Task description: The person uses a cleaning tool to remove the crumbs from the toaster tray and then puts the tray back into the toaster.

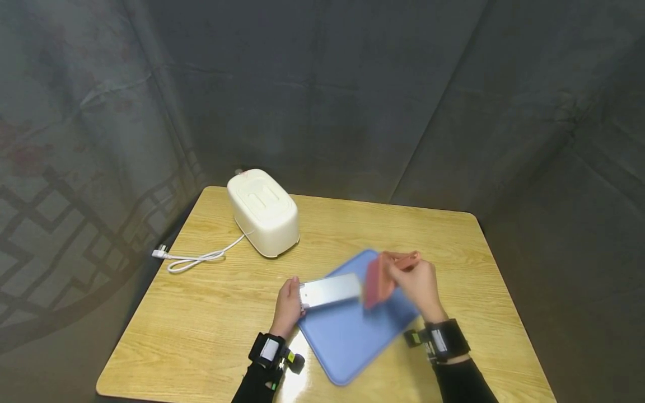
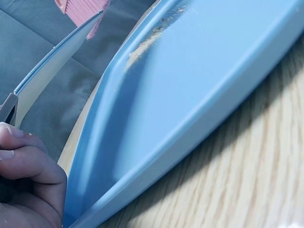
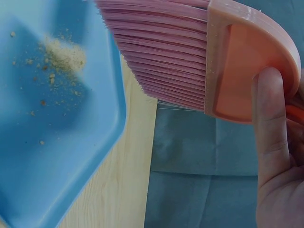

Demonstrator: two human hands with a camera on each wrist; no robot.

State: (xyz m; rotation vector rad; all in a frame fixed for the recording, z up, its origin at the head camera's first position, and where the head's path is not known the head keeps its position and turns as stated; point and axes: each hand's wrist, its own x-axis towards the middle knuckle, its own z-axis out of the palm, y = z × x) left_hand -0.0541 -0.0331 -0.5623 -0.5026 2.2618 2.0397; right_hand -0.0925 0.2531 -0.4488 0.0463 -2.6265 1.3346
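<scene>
My left hand [image 1: 288,307] grips one end of a flat, pale metal crumb tray [image 1: 332,290], raised over a blue tray [image 1: 342,341]. In my right hand [image 1: 422,284] is an orange brush [image 3: 247,71], with its pink bristles [image 3: 161,52] by the far end of the crumb tray. The thumb lies along the brush's head in the right wrist view. Pale crumbs [image 3: 64,57] lie in a small heap with loose bits around it inside the blue tray. From the left wrist, the crumb tray is seen almost edge-on.
A cream toaster [image 1: 264,212] stands at the back left of the wooden table [image 1: 227,336]. Its white cord [image 1: 199,259] lies bundled, with the plug [image 1: 159,253] at the left table edge. Dark cloth [image 1: 312,112] hangs behind and on both sides.
</scene>
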